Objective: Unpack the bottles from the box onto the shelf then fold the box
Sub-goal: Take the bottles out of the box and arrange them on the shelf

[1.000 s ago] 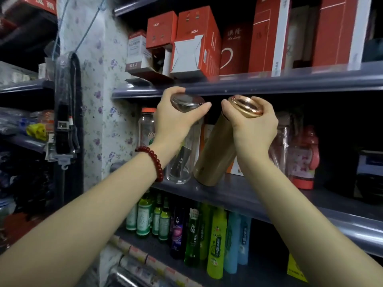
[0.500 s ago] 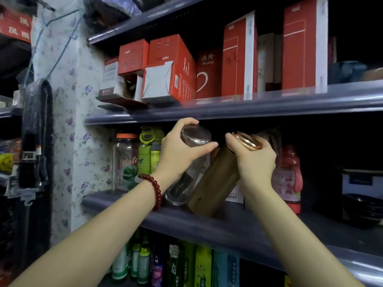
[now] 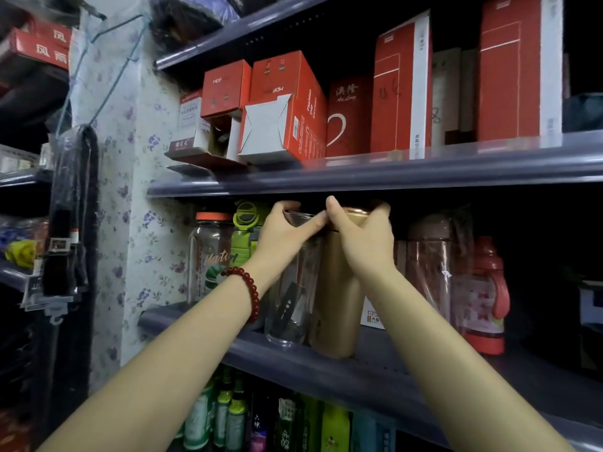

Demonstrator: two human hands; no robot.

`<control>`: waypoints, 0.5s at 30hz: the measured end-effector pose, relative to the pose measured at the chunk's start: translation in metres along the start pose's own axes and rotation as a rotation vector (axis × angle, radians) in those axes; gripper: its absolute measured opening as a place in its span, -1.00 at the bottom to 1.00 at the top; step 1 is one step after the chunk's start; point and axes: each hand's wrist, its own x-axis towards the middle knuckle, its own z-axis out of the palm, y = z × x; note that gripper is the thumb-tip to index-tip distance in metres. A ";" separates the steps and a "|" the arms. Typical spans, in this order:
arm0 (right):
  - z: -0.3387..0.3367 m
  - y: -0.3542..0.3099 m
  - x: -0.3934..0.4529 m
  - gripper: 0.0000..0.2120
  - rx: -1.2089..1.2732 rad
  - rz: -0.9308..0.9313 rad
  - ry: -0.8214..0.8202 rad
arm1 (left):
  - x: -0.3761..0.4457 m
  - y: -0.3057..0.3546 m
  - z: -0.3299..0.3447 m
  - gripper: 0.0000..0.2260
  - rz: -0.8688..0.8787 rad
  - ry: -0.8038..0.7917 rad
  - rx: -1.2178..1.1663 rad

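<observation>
Head view: L hand [image 3: 283, 236] grips lid end of clear plastic bottle [image 3: 291, 308], a smooth cylinder w/ dark slip inside. R hand [image 3: 365, 241] curls round top of matte gold metal bottle [image 3: 337, 305]. Both stand upright, touching, near front of grey shelf [image 3: 375, 370]. Red bead bracelet [image 3: 248, 290] on L wrist. Glossy red cartons [image 3: 287, 106] on shelf above.

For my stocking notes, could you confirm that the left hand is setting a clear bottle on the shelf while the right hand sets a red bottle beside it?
Not quite: the bottle under the right hand is gold, not red. The head view shows it standing on the shelf right beside the clear bottle that the left hand holds by its top. The red bottle stands untouched farther right.
</observation>
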 end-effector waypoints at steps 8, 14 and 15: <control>0.018 0.027 -0.004 -0.37 -0.161 -0.012 -0.021 | 0.003 -0.020 -0.012 -0.53 -0.108 -0.113 -0.125; 0.012 0.057 -0.032 -0.24 -0.027 0.137 -0.114 | -0.023 -0.062 -0.011 -0.29 -0.142 -0.191 -0.117; 0.012 0.059 -0.035 -0.24 -0.015 0.136 -0.116 | -0.025 -0.064 -0.011 -0.30 -0.132 -0.209 -0.120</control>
